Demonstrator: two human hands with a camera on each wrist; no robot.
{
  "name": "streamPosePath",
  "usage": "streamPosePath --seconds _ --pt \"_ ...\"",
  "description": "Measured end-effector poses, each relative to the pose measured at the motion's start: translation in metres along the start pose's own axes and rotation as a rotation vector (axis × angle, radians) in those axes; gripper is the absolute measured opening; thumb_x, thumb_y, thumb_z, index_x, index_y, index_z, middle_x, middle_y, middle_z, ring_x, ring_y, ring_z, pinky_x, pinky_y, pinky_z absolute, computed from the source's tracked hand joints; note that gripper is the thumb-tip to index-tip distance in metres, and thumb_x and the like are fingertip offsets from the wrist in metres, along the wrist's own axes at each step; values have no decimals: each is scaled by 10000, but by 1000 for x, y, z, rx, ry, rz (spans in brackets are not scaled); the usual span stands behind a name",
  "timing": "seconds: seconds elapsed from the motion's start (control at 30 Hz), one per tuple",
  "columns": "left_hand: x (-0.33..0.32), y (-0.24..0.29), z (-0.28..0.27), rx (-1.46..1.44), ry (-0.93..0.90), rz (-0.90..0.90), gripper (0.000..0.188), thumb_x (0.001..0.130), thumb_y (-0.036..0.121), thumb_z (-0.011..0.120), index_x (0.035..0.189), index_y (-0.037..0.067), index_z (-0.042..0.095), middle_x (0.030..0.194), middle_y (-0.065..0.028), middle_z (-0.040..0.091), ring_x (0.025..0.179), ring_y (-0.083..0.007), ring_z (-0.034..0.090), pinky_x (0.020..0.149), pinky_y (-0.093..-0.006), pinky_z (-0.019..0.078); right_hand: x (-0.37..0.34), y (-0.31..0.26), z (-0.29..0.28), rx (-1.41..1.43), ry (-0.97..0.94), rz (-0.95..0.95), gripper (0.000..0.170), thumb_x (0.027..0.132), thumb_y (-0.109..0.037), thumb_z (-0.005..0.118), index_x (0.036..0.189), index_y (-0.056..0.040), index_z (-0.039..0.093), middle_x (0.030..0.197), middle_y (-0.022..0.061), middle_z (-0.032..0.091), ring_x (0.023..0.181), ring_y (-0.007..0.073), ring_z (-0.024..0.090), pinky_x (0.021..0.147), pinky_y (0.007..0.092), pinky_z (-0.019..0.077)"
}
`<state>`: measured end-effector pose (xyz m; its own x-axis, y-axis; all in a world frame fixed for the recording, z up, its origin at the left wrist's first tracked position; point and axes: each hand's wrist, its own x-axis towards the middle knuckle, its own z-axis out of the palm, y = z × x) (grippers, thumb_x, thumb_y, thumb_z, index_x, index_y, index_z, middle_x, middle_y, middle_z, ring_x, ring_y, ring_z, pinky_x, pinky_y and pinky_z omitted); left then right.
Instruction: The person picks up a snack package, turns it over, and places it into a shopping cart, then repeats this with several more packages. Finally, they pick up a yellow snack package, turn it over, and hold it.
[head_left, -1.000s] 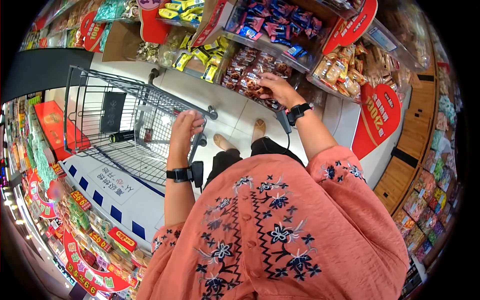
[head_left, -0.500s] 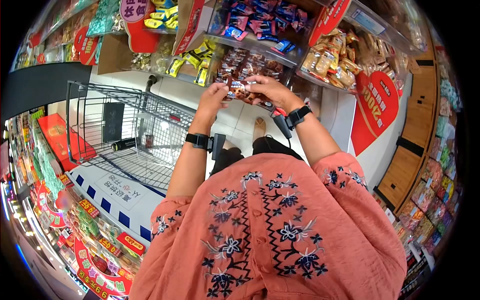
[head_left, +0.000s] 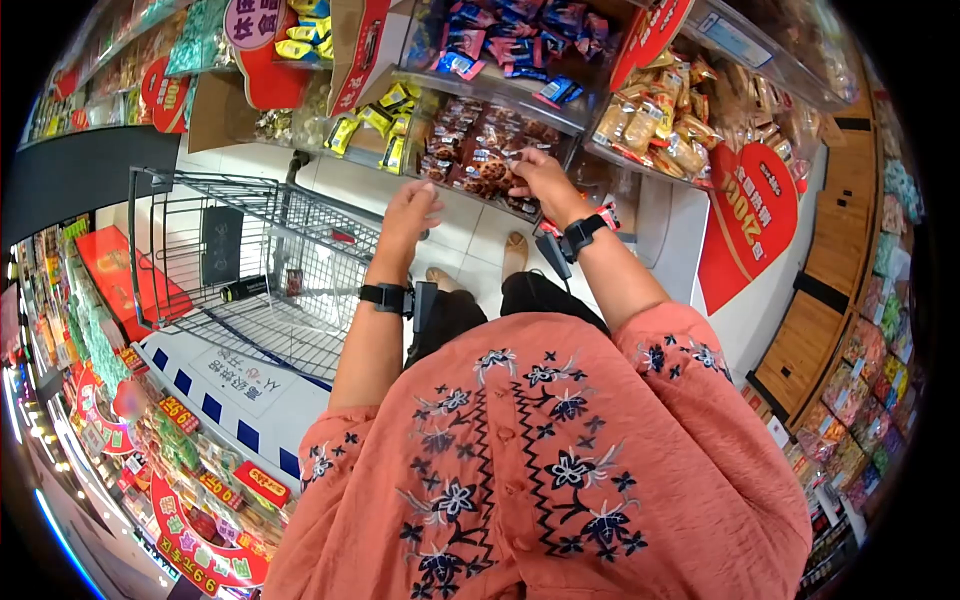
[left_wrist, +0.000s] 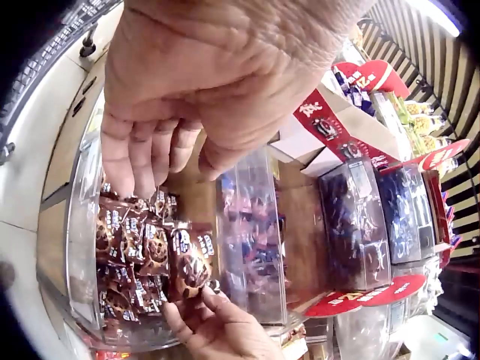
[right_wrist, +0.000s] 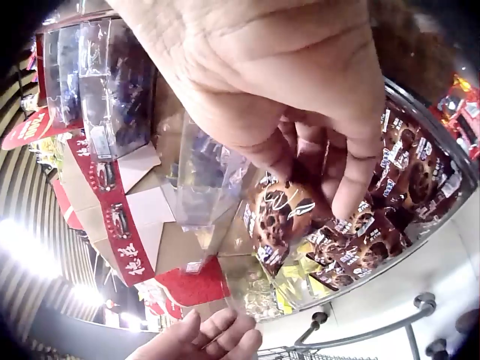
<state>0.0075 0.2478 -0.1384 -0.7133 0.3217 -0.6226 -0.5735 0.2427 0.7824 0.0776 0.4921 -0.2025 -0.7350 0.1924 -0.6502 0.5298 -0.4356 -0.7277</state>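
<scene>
My right hand (head_left: pixel 545 185) pinches a brown chocolate-chip cookie packet (right_wrist: pixel 274 217) between thumb and fingers, over a clear bin (right_wrist: pixel 456 214) of similar packets. In the left wrist view the held packet (left_wrist: pixel 190 259) stands tilted up, its cookie picture showing. My left hand (head_left: pixel 408 215) hangs with loosely bent fingers just left of the bin's front edge and holds nothing. More brown cookie packets (left_wrist: pixel 124 251) lie in the bin below both hands.
Bins of blue-and-pink packets (head_left: pixel 515 40), yellow packets (head_left: pixel 375 120) and gold-wrapped snacks (head_left: pixel 660 110) surround the cookie bin. A wire shopping cart (head_left: pixel 260 240) stands to the left with a dark bottle (head_left: pixel 245 288) inside. A red heart-shaped sign (head_left: pixel 750 225) hangs at right.
My left hand rose from beside the cart to the packet, met my right hand there, then drew back left. The right hand lifted the packet and keeps it over the bin.
</scene>
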Motion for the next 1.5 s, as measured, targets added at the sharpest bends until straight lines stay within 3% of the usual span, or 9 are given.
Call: streamPosePath --seconds 0.37,0.47,0.6,1.0,1.1,1.3,1.4,1.43,1.5 --pt "-35 -7 -44 -6 119 -25 455 962 318 582 1255 -24 512 1097 -105 630 974 -180 650 786 -290 521 38 18 -3 -48 67 -29 149 923 -187 633 977 -51 612 876 33 606 805 121 589 650 298 543" --pt "-40 -6 -60 -54 132 -17 402 967 323 599 1223 19 542 1107 -87 623 965 -172 640 794 -304 527 38 17 4 -251 293 -95 234 895 -211 671 1004 -17 601 890 64 606 791 133 577 628 309 531" --pt "-37 -15 -101 -50 169 -16 464 965 309 583 1284 -20 511 1104 -106 631 979 -198 654 787 -299 528 35 22 12 -285 298 -60 257 881 -193 663 1052 -16 591 885 76 605 738 154 585 644 338 516" --pt "-47 -90 -331 -240 596 -41 305 907 277 617 1085 32 588 949 -89 648 842 -196 680 665 -312 547 -6 20 146 -320 -140 41 222 932 -283 631 890 -65 635 842 15 620 814 128 625 640 278 524" --pt "-51 -119 -390 -219 640 -84 152 857 178 562 878 37 615 809 -60 603 707 -183 663 598 -309 535 -9 33 196 -435 -259 11 244 932 -264 638 1049 -51 620 924 21 620 845 134 626 679 287 519" --pt "-47 -156 -438 -256 707 -281 154 883 196 549 938 89 645 839 -7 625 784 -121 632 619 -302 503 -4 70 275 -767 -304 -144 422 886 -235 664 1193 39 571 1169 181 647 1052 281 643 939 360 493" --pt "-14 -232 -475 37 640 -328 207 878 194 547 993 56 650 862 -37 630 798 -138 633 609 -301 486 0 96 295 -837 -260 -234 434 882 -245 676 1190 43 579 1194 208 633 1103 303 631 943 378 490" --pt "5 -278 -491 456 702 -187 249 860 166 561 1031 0 631 911 -105 660 804 -242 649 634 -384 500 1 99 300 -874 -260 -216 451 879 -251 680 1202 46 576 1199 226 626 1133 321 618 953 390 487" --pt "12 -272 -491 679 659 -217 312 853 159 557 1125 17 615 1122 -183 614 1029 -358 577 875 -451 456 7 113 301 -872 -254 -184 445 877 -253 685 1195 39 580 1178 222 631 1105 318 624 938 389 491"
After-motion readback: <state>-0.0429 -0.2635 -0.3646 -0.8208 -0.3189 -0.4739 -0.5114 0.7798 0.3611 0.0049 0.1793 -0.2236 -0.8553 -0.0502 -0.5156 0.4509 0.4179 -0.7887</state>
